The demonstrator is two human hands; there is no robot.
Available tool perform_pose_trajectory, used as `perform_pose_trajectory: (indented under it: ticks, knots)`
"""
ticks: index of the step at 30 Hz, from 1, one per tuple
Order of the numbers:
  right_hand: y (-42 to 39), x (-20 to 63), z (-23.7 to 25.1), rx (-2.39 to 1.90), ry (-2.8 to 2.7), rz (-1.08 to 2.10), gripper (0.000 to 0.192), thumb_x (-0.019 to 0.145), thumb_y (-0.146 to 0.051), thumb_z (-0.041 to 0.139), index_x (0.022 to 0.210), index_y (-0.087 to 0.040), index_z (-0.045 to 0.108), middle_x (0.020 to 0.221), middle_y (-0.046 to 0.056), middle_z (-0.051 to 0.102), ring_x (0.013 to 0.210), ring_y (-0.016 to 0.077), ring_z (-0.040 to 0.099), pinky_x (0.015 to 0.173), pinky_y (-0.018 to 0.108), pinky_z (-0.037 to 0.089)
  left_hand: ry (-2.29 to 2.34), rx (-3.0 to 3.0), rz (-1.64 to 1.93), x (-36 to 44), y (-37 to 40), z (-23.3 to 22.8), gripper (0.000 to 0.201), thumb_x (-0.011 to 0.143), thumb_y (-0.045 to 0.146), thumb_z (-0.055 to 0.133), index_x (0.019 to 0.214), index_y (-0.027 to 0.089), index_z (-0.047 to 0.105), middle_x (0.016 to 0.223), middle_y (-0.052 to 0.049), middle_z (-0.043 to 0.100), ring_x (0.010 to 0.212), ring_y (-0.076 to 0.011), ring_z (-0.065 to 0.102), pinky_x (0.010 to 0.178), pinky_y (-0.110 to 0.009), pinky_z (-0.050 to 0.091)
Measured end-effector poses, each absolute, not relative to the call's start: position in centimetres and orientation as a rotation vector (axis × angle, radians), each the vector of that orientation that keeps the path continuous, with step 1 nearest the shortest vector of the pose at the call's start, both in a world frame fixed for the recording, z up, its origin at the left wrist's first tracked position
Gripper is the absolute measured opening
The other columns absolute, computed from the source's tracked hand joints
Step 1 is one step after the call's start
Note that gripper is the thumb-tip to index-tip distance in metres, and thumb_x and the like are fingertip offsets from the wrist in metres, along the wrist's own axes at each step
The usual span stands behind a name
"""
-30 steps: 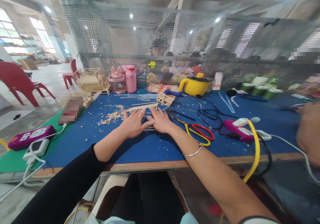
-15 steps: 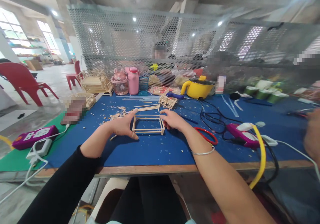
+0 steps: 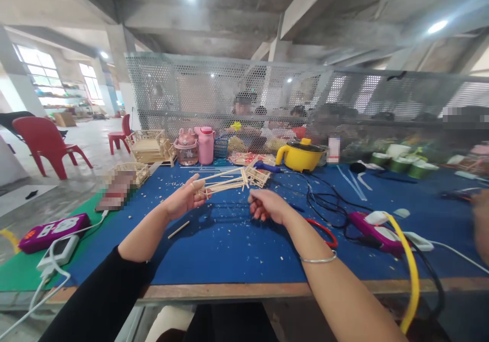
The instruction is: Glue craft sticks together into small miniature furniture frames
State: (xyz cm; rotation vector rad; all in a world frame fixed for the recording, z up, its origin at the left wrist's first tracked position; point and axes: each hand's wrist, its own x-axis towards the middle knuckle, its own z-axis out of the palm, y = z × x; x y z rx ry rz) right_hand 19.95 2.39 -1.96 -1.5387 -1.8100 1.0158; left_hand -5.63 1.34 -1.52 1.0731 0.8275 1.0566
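Observation:
My left hand (image 3: 182, 200) is closed on the left end of a small stick frame (image 3: 226, 185), an open box shape of thin pale wooden sticks. It is held tilted above the blue table mat, its shadow falling below. To the right of the frame, apart from it, my right hand (image 3: 267, 205) hovers with its fingers curled in; whether something small is in them is hidden. Behind the frame's right end sits another small wooden piece (image 3: 259, 175). A loose short stick (image 3: 178, 229) lies on the mat near my left wrist.
A blue-handled tool (image 3: 267, 166) and a yellow pot (image 3: 303, 157) stand behind, before a perforated metal screen (image 3: 198, 87). On the right are a red ring-shaped handle (image 3: 324, 232), black cables and a purple power strip (image 3: 376, 232). Another person's hand (image 3: 480, 225) shows at the right edge.
The stick frame has risen off the mat and tilted in my left hand. My right hand has let go of its right end and curled its fingers. The camera view has tipped upward.

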Motion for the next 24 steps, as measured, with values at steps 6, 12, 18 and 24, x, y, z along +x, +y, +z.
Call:
perform_pose_trajectory:
  ticks: [6, 12, 18, 24]
  knots:
    - [0.7, 16.9, -3.5, -1.697, -2.177, 0.590, 0.010, 0.074, -0.029, 0.060, 0.074, -0.019, 0.060, 0.083, 0.007, 0.067, 0.087, 0.0216, 0.061, 0.074, 0.030, 0.042, 0.766, 1.085, 1.074, -5.7, 1.3, -1.6, 0.077, 0.084, 0.035, 0.056, 0.144, 0.024, 0.009, 0.109, -0.014, 0.064, 0.092, -0.0178, 0.066, 0.077, -0.029, 0.050]
    - [1.6, 20.5, -2.7, -1.979, -2.189, 0.385, 0.008, 0.078, -0.020, 0.054, 0.080, -0.014, 0.060, 0.093, 0.019, 0.066, 0.089, 0.0314, 0.061, 0.071, 0.039, 0.041, 0.782, 1.079, 1.076, -5.8, 1.4, -1.6, 0.074, 0.084, 0.034, 0.057, 0.144, 0.024, 0.013, 0.107, -0.013, 0.064, 0.095, -0.0184, 0.065, 0.079, -0.028, 0.049]
    - [2.4, 23.1, -2.0, -1.909, -2.195, 0.512, 0.011, 0.074, -0.016, 0.056, 0.082, -0.013, 0.063, 0.073, 0.010, 0.067, 0.069, 0.0215, 0.063, 0.062, 0.030, 0.044, 0.769, 1.026, 1.084, -5.6, 1.3, -1.5, 0.072, 0.084, 0.034, 0.057, 0.142, 0.025, 0.016, 0.104, -0.011, 0.065, 0.089, -0.0167, 0.066, 0.076, -0.026, 0.050]
    - [0.0, 18.7, -1.2, -0.890, -1.967, 1.503, 0.056, 0.072, -0.026, 0.064, 0.125, -0.021, 0.048, 0.116, 0.007, 0.060, 0.107, 0.0161, 0.055, 0.088, 0.030, 0.042, 0.712, 0.928, 1.095, -4.6, 1.5, -1.8, 0.050, 0.082, 0.036, 0.058, 0.125, 0.018, 0.040, 0.103, -0.012, 0.064, 0.085, -0.0151, 0.066, 0.075, -0.024, 0.051]
